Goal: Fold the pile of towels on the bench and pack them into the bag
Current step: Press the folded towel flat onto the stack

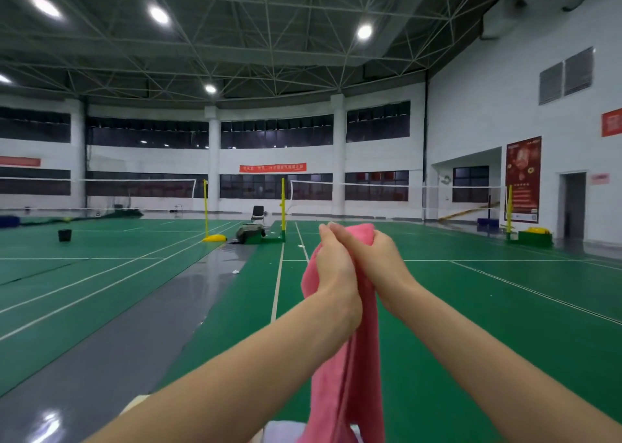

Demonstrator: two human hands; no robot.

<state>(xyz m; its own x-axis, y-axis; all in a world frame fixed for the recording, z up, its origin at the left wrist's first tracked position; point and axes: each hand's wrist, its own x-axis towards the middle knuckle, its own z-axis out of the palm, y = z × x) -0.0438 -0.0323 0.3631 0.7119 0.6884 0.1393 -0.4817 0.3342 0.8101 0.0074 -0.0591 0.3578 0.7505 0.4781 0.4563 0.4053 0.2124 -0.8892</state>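
The person is holding a pink towel (350, 375) up in front of them, with the left hand (335, 267) and the right hand (382, 257) pressing together at its top edge. The fingers (340, 239) of both hands are curling over the cloth and pinching it, and the right hand is bunching a pink fold above its knuckles. Below the hands the towel is hanging as 1 narrow, doubled strip. It is running down past the bottom edge of the view, above the green court floor (471, 308).

The step in hand looks like the first fold, halving the towel in the air by bringing its 2 top corners together. To do it well, the corners should be lining up exactly before either grip is loosened. Then 1 hand could be sliding down the hanging edges to square them and shake out the twist, since soft terry is likely to sag and skew. Laying the strip flat would make the next fold tidier than folding it in the air.

Neither the bench nor the bag is showing here. A white patch (286, 431) at the very bottom is too cropped to identify, so I cannot tell how many towels are left.
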